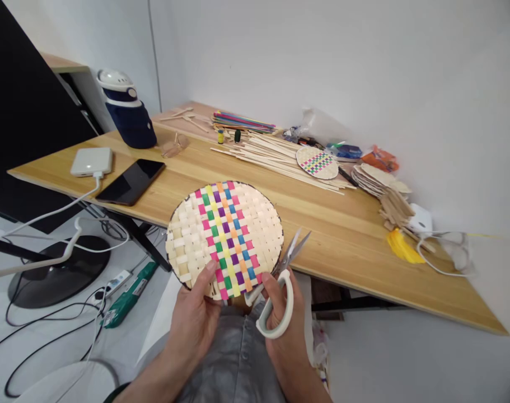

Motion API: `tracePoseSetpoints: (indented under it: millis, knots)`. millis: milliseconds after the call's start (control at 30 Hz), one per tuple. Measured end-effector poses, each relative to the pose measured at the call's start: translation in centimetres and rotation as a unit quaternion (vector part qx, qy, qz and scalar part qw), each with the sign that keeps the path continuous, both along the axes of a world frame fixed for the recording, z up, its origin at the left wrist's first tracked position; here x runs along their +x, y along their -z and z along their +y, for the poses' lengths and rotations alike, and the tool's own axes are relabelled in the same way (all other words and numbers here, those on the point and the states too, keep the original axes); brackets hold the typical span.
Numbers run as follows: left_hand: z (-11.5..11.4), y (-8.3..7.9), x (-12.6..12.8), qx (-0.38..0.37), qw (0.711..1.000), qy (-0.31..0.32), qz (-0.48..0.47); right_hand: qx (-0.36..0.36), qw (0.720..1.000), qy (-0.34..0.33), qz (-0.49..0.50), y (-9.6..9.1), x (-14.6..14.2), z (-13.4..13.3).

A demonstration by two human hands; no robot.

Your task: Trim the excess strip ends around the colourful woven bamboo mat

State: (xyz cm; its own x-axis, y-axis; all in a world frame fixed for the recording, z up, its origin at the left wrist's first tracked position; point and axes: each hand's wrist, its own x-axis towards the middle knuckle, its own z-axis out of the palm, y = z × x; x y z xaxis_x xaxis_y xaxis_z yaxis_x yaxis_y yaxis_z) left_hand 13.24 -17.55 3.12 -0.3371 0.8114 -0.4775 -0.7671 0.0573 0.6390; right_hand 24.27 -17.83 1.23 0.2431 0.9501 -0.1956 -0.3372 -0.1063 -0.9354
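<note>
Left grip (196, 318) pinching woven disc (225, 240) by its lower edge | right grip (283, 316) closed round white-handled scissors (283, 265), blades parted beside disc | disc held over table's (351, 235) near edge | second disc (317, 163) lying on pale strips (271, 154) farther back

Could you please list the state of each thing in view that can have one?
Large woven disc: held, patterned face in view
Left hand: closed on the large woven disc's lower edge
Scissors: blades parted
Right hand: gripping the scissors
Phone: flat, screen dark
White box: cable plugged in
Bottle: upright, capped
Small woven disc: lying on pale strips
</note>
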Motion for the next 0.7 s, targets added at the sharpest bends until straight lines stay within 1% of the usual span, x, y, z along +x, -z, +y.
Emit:
tracePoseSetpoints:
  millis: [100, 167, 300, 400, 467, 533, 633, 700]
  knots:
    - [-0.6, 0.5, -0.4, 0.026, 0.998, 0.034, -0.041, 0.013, 1.000, 0.020, -0.003, 0.7, 0.8, 0.1]
    - [-1.0, 1.1, -1.2, 0.046, 0.995, 0.058, -0.065, 0.019, 1.000, 0.023, -0.004, 1.2, 1.7, 0.2]
    - [-1.1, 2.0, -3.4, 0.057, 0.985, 0.131, -0.091, 0.014, 1.000, 0.000, 0.005, 2.1, 3.9, 0.4]
    - [-0.8, 1.9, -4.8, 0.043, 0.979, 0.174, -0.099, 0.015, 1.000, -0.023, 0.000, 2.7, 5.7, 0.6]
    - [-0.6, 1.4, -5.3, 0.028, 0.979, 0.185, -0.087, 0.013, 0.999, -0.035, -0.019, 2.7, 6.5, 0.7]
    - [-0.5, 1.0, -5.5, 0.003, 0.977, 0.207, -0.053, 0.007, 0.999, -0.033, -0.036, 2.4, 7.0, 0.8]
    - [-0.5, 0.5, -5.4, -0.048, 0.959, 0.280, 0.015, -0.006, 0.998, -0.033, -0.057, 1.2, 7.2, 0.8]
    - [-0.6, 0.5, -5.1, -0.062, 0.949, 0.303, 0.055, -0.006, 0.996, -0.053, -0.069, 0.5, 7.4, 1.0]
